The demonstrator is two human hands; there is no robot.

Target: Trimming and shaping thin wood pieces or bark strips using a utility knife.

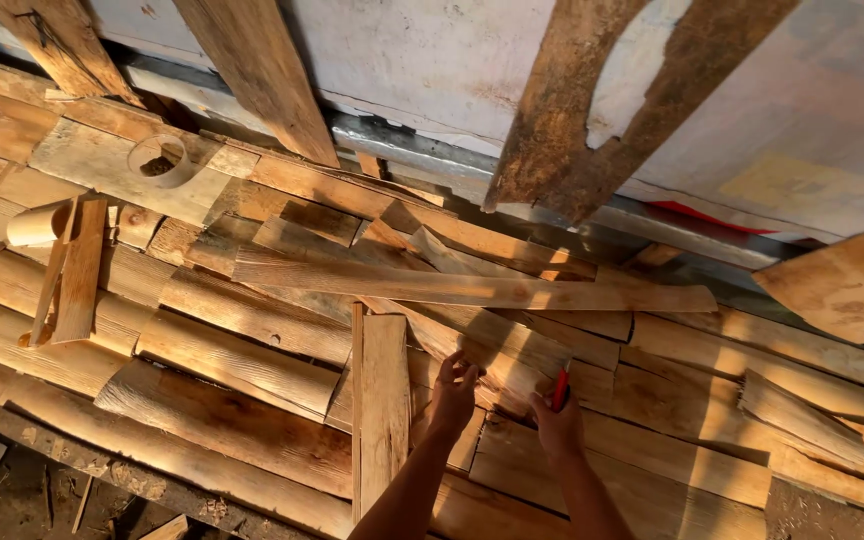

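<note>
Pale rough-sawn wooden offcut pile (252, 330) spreads wide. On it, right of the upright narrow plank (384, 400), my left hand (452, 392) presses spread fingertips on a board. My right hand (558, 425), right again, is closed around a red pencil (560, 388); best keep that board pinned flat. Pencil tip hidden; forearms cut off below.

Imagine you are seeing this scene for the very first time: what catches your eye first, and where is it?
A wide bed of rough wooden planks fills the view, lit warm. Low in the middle, the left hand rests on a board while the right hand holds a red pencil upright against the wood. At upper left, a short pale tube sits on the planks.
</note>
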